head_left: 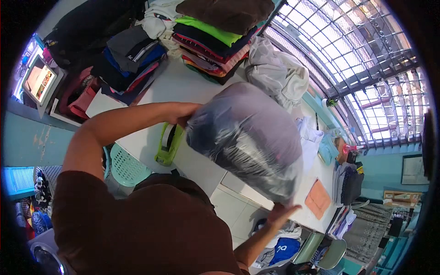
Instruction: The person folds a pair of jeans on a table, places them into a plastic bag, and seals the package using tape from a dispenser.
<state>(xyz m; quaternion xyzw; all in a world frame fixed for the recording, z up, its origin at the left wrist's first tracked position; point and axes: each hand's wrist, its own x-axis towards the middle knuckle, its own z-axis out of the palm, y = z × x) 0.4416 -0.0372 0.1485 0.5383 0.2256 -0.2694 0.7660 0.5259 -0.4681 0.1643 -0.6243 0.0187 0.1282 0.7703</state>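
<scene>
A bulging clear plastic bag of clothes (247, 133), with dark and greyish-purple fabric showing through, is held up over the white table between my hands. At its left end, my left hand (185, 113) is closed against the plastic, fingers partly hidden. My right hand (280, 214) grips the lower right end from below, with one digit stretched outward. Close below my left hand, a lime-green tape dispenser (168, 144) lies on the table.
Folded clothes stand in a tall stack (215, 43) and a shorter stack (130, 62) at the back. Crumpled white cloth (279, 68) lies by the barred window. An orange folded cloth (317, 199) rests at right. A mint plastic chair (128, 165) stands below the table edge.
</scene>
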